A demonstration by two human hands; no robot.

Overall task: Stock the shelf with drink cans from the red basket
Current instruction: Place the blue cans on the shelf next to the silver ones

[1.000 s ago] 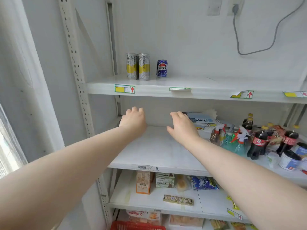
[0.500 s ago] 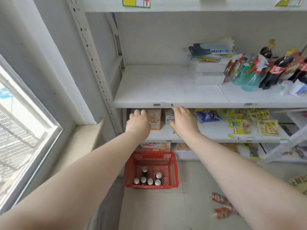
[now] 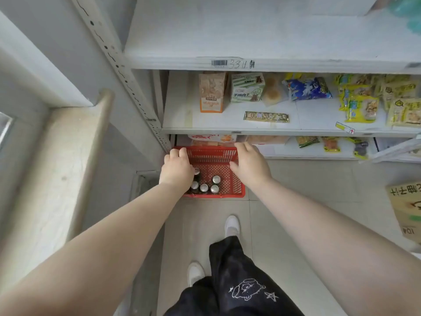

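Note:
A red basket [image 3: 230,187] stands on the floor against the foot of the white shelf unit [image 3: 273,63]. Several drink cans [image 3: 204,187] stand upright in its near left part, silver tops showing. My left hand [image 3: 176,167] hovers over the basket's left side with fingers loosely curled and holds nothing; it hides part of the cans. My right hand [image 3: 249,165] hangs over the basket's right edge, fingers relaxed and empty. The shelf board above is bare on its left part.
Snack boxes [image 3: 211,92] and packets [image 3: 307,87] lie on the lower shelf. A stone window sill [image 3: 68,156] runs along the left. A cardboard box [image 3: 407,208] sits at the right edge. My white shoes [image 3: 232,224] stand on the tiled floor behind the basket.
The view has swung down from the upper shelves to the floor. Both hands have dropped from shelf height to just above the red basket.

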